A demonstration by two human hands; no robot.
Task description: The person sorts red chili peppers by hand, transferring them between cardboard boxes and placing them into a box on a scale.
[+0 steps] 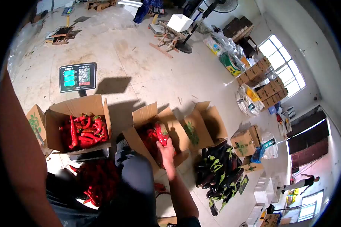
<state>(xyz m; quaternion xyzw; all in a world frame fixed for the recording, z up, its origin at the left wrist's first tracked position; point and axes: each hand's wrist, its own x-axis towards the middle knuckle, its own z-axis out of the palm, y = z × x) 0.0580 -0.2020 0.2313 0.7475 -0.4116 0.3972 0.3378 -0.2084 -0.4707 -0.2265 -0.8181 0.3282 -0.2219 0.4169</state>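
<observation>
My right hand (166, 151) reaches into an open cardboard box (146, 113) in the middle, its fingers closed around red chili peppers (161, 130). More red peppers lie below it in that box. Of my left side only the arm (21, 151) shows, running along the left edge; the hand is out of view. To the left, a box (74, 106) full of long red peppers stands on a scale platform (91, 155). A heap of red peppers (100, 181) lies on the floor by my legs.
The scale's display (78, 77) stands behind the left box. Right of my hand are an open box (212, 121) and a pile of eggplants (218, 170). Beyond are more cartons (246, 142), sacks and a fan (221, 4). A person (301, 184) is far right.
</observation>
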